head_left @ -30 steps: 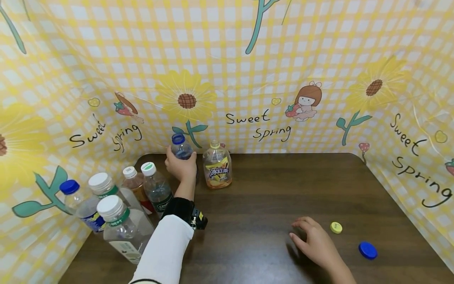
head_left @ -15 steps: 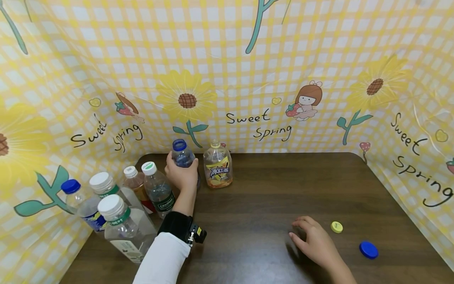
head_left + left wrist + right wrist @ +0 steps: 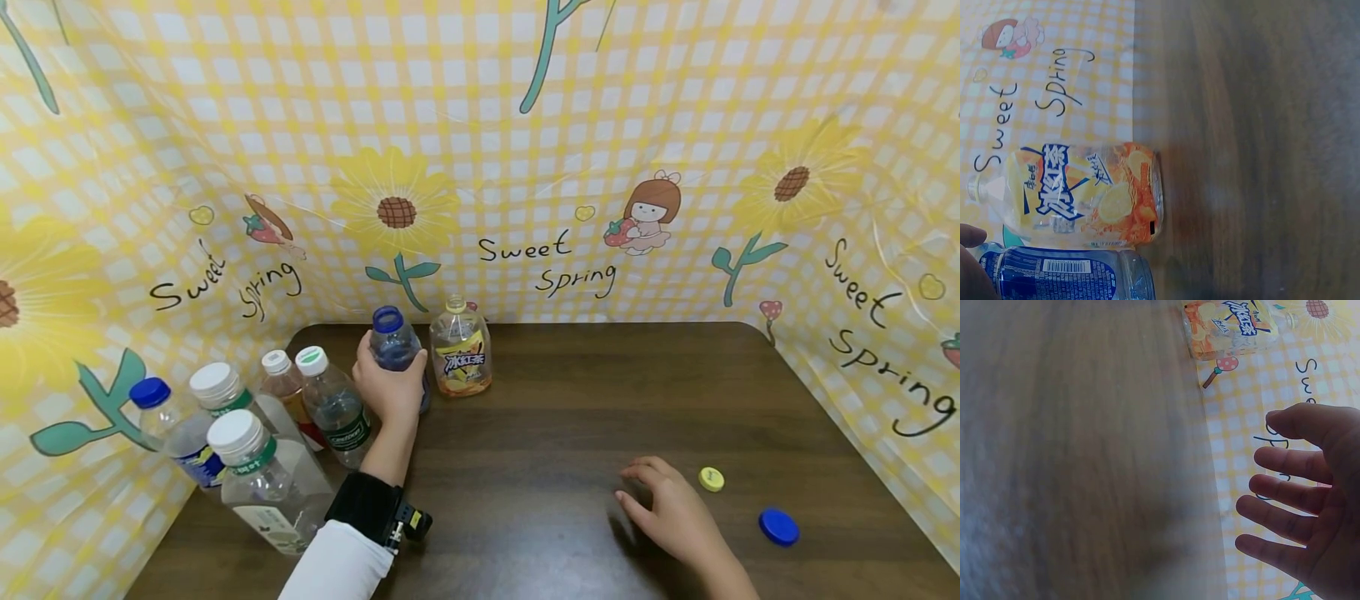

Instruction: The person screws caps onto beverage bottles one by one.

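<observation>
My left hand (image 3: 392, 385) grips a clear plastic bottle (image 3: 395, 343) with a blue neck ring and no cap, upright near the back of the table. In the left wrist view this bottle (image 3: 1060, 275) shows a blue label, and my fingers (image 3: 972, 236) are at its upper part. Just right of it stands an uncapped iced tea bottle (image 3: 461, 354) with a yellow and orange label. My right hand (image 3: 667, 512) holds nothing, its fingers relaxed and spread. Nearest to it lie a yellow cap (image 3: 711, 479) and a blue cap (image 3: 779, 527).
Several capped bottles stand on the left: a green-labelled one (image 3: 335, 408), a brown-toned one (image 3: 283, 383), a blue-capped one (image 3: 168, 421) and a large white-capped one (image 3: 262, 483). A yellow checked cloth (image 3: 525, 167) hangs behind the dark wooden table (image 3: 525, 467).
My left hand has drawn the blue-necked bottle slightly towards me and to the right, keeping its grip. The green-labelled bottle beside it has shifted a little. My right hand has hardly moved.
</observation>
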